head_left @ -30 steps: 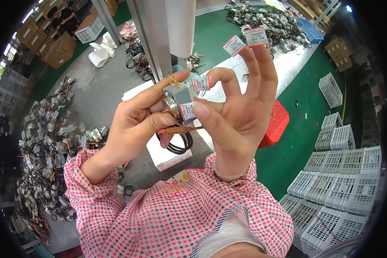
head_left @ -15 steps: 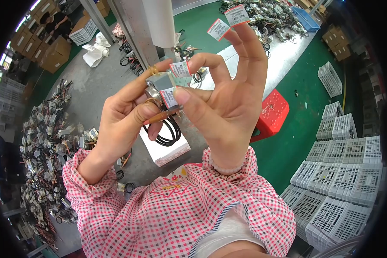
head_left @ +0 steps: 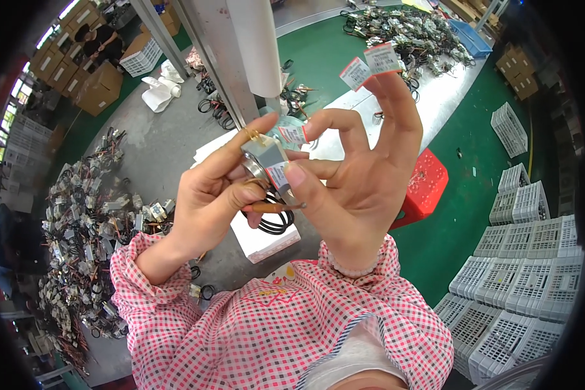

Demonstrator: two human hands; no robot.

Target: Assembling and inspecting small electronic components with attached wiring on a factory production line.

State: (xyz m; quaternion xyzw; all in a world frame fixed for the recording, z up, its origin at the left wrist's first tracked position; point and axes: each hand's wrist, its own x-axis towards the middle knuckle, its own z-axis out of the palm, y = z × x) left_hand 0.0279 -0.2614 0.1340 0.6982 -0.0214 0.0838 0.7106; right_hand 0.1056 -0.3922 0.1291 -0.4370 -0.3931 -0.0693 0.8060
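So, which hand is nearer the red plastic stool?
Right. In view, the right hand overlaps the left edge of the red plastic stool; the left hand is farther left, holding the grey-cased component.

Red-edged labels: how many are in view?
4: one label on the grey part, against the thumb of the right hand; one at a bent finger; two on its raised fingertips. More may be hidden.

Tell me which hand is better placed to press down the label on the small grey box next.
Probably the right hand: its thumb is at the edge of that label, while the left hand is occupied holding the small grey box.
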